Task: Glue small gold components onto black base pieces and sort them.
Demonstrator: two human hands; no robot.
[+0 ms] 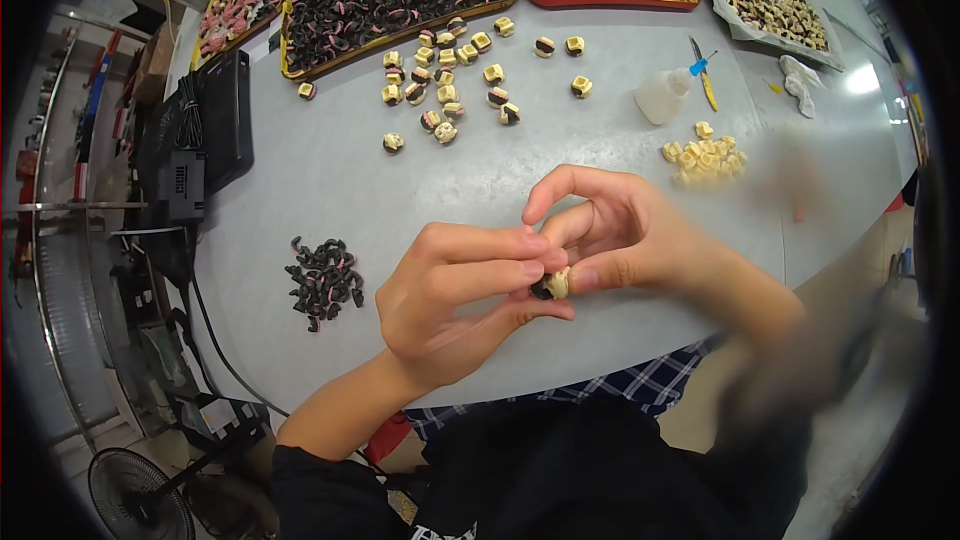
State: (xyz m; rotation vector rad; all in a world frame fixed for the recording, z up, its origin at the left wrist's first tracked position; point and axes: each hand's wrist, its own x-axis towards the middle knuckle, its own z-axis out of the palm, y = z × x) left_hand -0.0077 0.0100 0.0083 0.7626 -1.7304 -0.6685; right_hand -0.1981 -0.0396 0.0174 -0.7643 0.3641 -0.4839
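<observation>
My left hand (440, 290) and my right hand (630, 230) meet over the near middle of the table, both closed on one small cream-and-black piece (557, 284). Thumbs and fingertips pinch it from either side and cover part of it. Left of my hands lies a loose pile of small black curved pieces (326, 280) with pink streaks. Beyond my right hand is a heap of small cream square pieces (705, 157). Farther off, several two-tone pieces (447, 94), cream joined with black, stand scattered on the table.
A black-piece tray (400, 41) and a red tray (610, 5) of cream pieces line the far side. A white-lined tray (775, 44) stands far right. Nearby are a blue-tipped squeeze bottle (660, 98), a yellow-handled knife (708, 85), crumpled tissue (799, 85) and a black device (232, 120).
</observation>
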